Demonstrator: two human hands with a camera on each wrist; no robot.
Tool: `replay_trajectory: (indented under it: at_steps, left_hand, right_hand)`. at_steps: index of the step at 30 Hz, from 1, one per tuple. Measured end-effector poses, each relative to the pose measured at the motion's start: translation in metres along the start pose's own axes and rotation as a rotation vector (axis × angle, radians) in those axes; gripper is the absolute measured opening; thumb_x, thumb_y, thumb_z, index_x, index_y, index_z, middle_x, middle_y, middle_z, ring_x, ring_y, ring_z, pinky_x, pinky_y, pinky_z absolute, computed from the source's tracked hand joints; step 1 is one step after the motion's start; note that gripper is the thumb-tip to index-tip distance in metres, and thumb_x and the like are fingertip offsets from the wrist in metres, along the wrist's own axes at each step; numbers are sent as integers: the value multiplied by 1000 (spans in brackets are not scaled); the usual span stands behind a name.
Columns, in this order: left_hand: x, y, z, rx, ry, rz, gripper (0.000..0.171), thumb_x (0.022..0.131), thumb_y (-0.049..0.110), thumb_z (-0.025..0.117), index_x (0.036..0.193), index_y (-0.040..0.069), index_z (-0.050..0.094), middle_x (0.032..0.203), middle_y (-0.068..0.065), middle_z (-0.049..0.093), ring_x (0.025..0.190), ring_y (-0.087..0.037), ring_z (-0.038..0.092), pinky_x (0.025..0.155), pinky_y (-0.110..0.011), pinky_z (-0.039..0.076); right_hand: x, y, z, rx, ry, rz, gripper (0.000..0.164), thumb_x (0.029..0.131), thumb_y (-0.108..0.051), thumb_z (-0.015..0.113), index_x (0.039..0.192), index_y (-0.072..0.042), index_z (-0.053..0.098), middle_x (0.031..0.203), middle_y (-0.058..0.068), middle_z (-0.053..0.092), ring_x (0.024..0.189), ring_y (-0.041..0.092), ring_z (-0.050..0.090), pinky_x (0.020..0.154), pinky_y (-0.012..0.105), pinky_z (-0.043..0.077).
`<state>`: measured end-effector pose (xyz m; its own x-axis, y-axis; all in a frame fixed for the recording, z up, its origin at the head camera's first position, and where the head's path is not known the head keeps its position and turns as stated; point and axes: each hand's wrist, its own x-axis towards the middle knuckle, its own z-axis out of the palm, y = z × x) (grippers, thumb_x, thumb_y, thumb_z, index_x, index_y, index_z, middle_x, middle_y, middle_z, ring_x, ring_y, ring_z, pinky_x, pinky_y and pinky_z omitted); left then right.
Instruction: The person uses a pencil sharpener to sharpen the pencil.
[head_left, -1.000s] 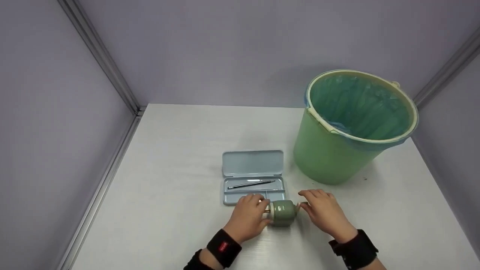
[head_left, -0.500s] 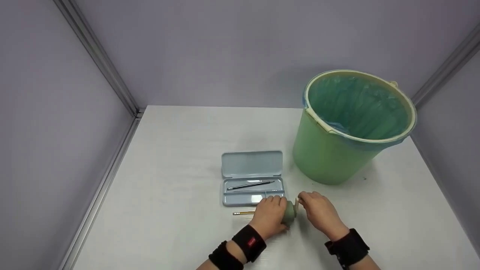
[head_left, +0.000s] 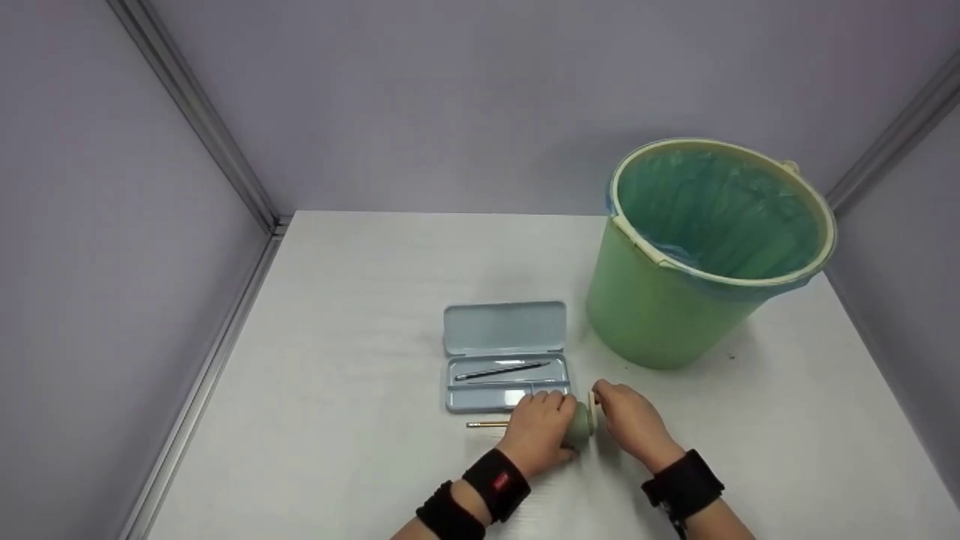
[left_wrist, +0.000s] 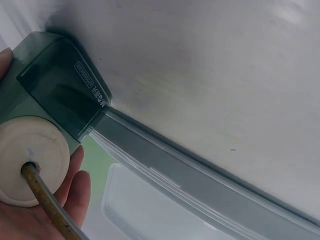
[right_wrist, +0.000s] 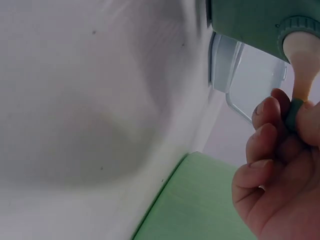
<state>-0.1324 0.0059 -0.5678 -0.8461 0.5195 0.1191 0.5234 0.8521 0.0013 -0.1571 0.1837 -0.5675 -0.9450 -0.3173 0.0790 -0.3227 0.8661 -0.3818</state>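
A green crank pencil sharpener (head_left: 577,427) lies on the table, partly covered by my left hand (head_left: 536,431), which grips its body. In the left wrist view, a yellow-brown pencil (left_wrist: 47,202) sits in the hole of the sharpener's cream round front (left_wrist: 45,145). The pencil's other end sticks out to the left of the hand in the head view. My right hand (head_left: 634,424) is at the sharpener's right end. Its thumb and fingers pinch the green knob (right_wrist: 294,114) of the cream crank (right_wrist: 302,60) in the right wrist view.
Just behind the sharpener lies an open light-blue pencil case (head_left: 504,328) with a dark pencil (head_left: 502,370) inside. A large green bucket (head_left: 652,315), lined with a bag, stands at the back right. Grey walls (head_left: 450,105) border the white table (head_left: 337,322).
My left hand has shifted right, off the pencil and onto the sharpener's body, uncovering the pencil's end. The right hand's fingers have closed on the crank knob, and the crank's angle has changed.
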Motion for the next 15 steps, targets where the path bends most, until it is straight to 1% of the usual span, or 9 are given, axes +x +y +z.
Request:
replay_trajectory:
  at_steps: [4,8,12,15]
  left_hand:
    - [-1,-1,1,-1,33,11,69,69,57,82,119,16,58,104,3,65,92,-14,63,77,-28,50]
    - [-2,-1,3,-15,36,16,68,69,56,82,118,15,58,103,3,66,92,-14,63,76,-28,50]
    - [-1,0,3,-26,46,9,68,68,55,83,118,15,59,104,2,66,92,-15,63,77,-28,51]
    - [1,0,4,-30,53,-4,68,68,55,83,118,14,60,104,2,66,92,-15,63,78,-28,51]
  right_hand:
    - [-1,2,9,12,-42,30,16,92,1,57,81,-11,53,69,4,56,63,15,47,59,33,41]
    - [-6,4,19,-12,-86,38,18,86,2,61,78,-11,51,66,4,55,60,15,46,56,33,38]
    - [-11,4,21,-40,-85,-8,21,83,5,62,76,-10,49,63,5,54,57,18,48,54,36,38]
    - [-14,4,20,-55,-93,-52,18,84,4,62,77,-9,51,64,7,57,58,21,53,54,38,42]
